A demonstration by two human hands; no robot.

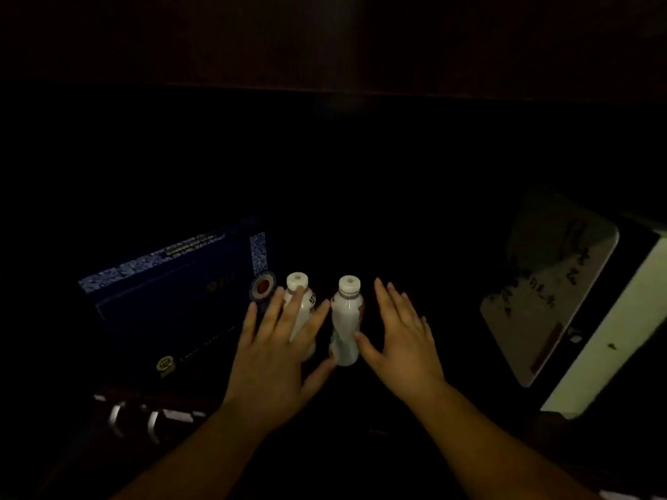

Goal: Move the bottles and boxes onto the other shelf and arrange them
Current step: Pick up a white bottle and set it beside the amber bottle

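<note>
Two white bottles stand upright side by side in the middle of a very dark shelf space, close together but with a narrow gap between them. The left bottle [301,312] has a white cap and some dark print on its label; the right bottle [345,326] has a white cap and a waisted body with a brownish patch on its side.

The left hand [274,355] lies spread over the front of the left bottle, its fingers [294,301] extended and loosely apart, laid against the bottle's body rather than curled round it; its thumb reaches toward the foot of the right bottle. The right hand [400,341] is held open and flat just to the right of the right bottle, fingers straight and splayed, thumb touching or nearly touching the bottle's lower side. Neither hand has closed on anything.

Just left of the left bottle, a large dark blue box [173,304] stands with a patterned blue-and-white band along its edge, a round red and white seal near the bottle's cap and a small yellow emblem low on its face. It hems the bottles in on that side. Well apart to the right, a pale box [548,283] with dark brush lettering leans at a tilt against a white and black box [613,337]. Below the blue box some pale metal pieces [119,420] catch the light; what they are cannot be told
</note>
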